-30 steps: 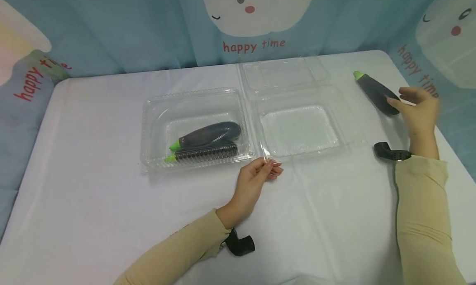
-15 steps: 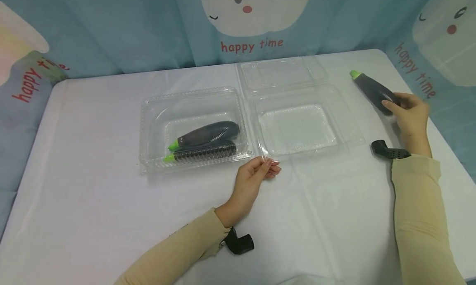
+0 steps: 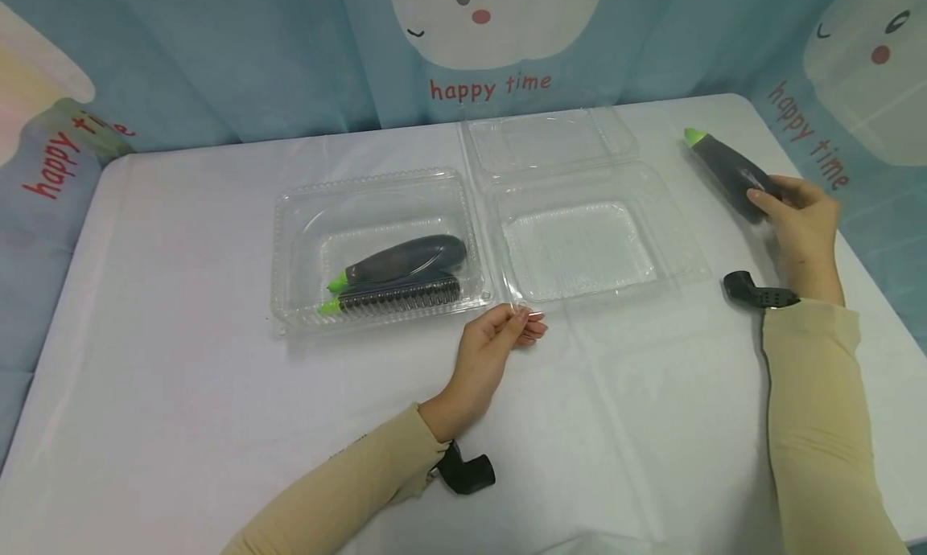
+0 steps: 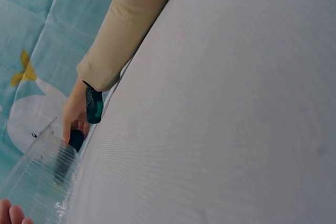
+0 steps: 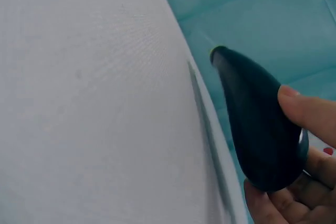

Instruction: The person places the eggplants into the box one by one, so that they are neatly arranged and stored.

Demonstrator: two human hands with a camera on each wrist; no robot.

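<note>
At the far right of the head view, my right hand (image 3: 807, 217) grips the thick end of a dark eggplant (image 3: 730, 169) with a green tip. The right wrist view shows the thumb on one side of this eggplant (image 5: 262, 124) and fingers under its rounded end. Two similar eggplants (image 3: 409, 259) lie side by side in the left part of a clear plastic clamshell box (image 3: 304, 197). My left hand (image 3: 487, 354) pinches the front corner of the clear right part (image 3: 579, 285). Only a few left fingertips (image 4: 16, 214) show in the left wrist view.
Behind the right part lies another clear plastic panel (image 3: 554, 145); whether it is joined cannot be told. Everything rests on a white-covered table (image 3: 181, 426). A blue printed curtain (image 3: 290, 56) stands along its back and sides.
My right hand has moved left onto the eggplant and closed round its thick end. The eggplant's green tip has risen slightly. My left hand stays at the plastic corner.
</note>
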